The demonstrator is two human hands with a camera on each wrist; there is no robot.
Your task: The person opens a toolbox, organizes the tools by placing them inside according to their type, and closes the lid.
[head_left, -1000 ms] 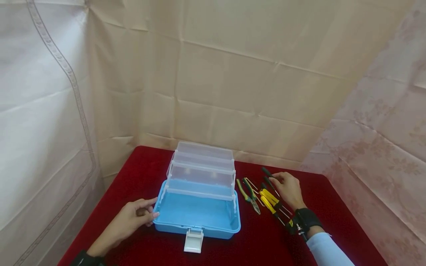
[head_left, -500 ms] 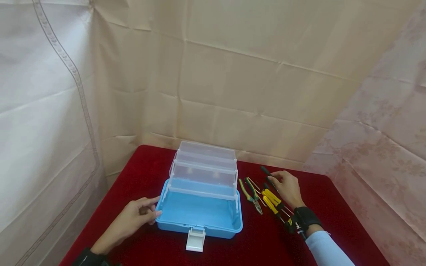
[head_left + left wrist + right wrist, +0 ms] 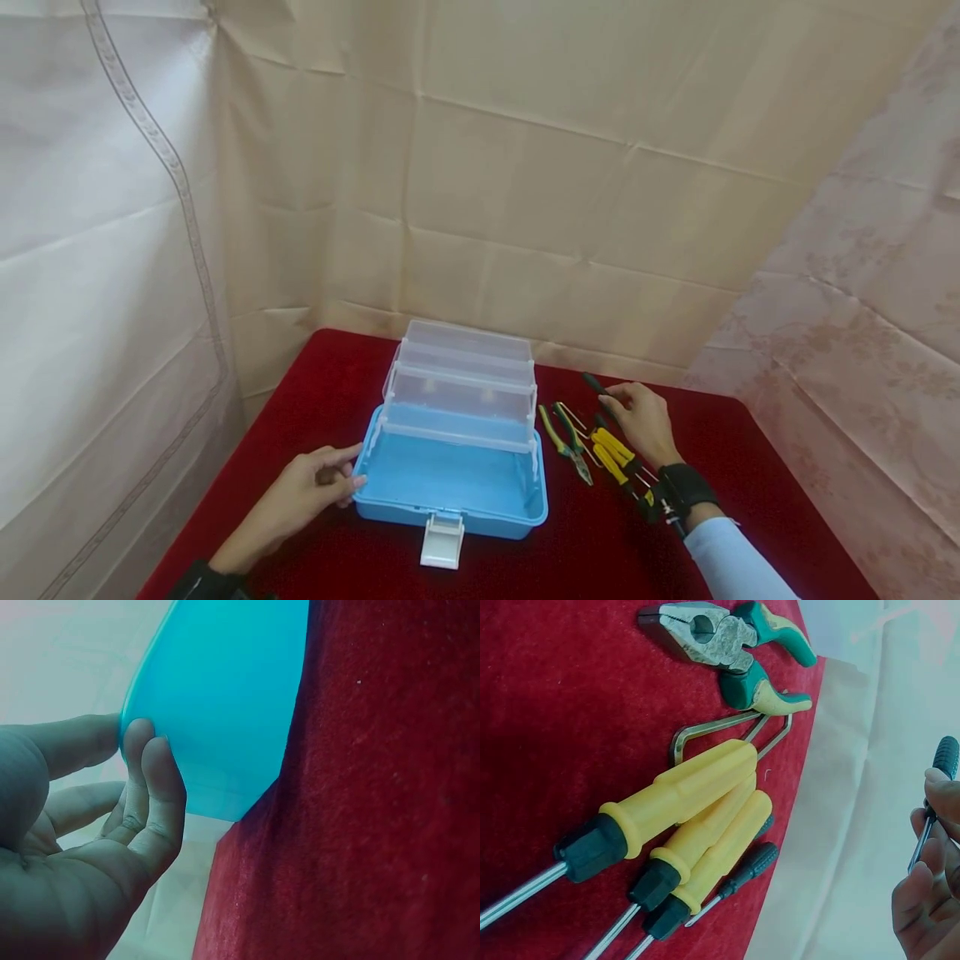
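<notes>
An open blue toolbox [image 3: 491, 525] with raised clear trays [image 3: 457, 408] stands on the red cloth. At its left side my left hand [image 3: 303, 492] pinches the rim, with fingertips against the outer blue wall [image 3: 225, 690] in the left wrist view. My right hand [image 3: 643, 423] holds a small screwdriver [image 3: 946, 756] by its black handle, just above the table behind the other tools. Beneath that hand lie several yellow-handled screwdrivers [image 3: 697, 780] and another small black-handled screwdriver [image 3: 748, 870]. Green-and-yellow pliers [image 3: 573, 458] rest between these and the toolbox.
Bent hex keys [image 3: 705, 727] lie beside the pliers. The toolbox's white latch [image 3: 442, 542] hangs down at the front. Beige cloth [image 3: 510, 208] hangs behind the red table [image 3: 322, 375], with further cloths at both sides.
My right hand has shifted slightly left toward the toolbox, with the small screwdriver in its fingers. My left hand keeps its place on the toolbox rim.
</notes>
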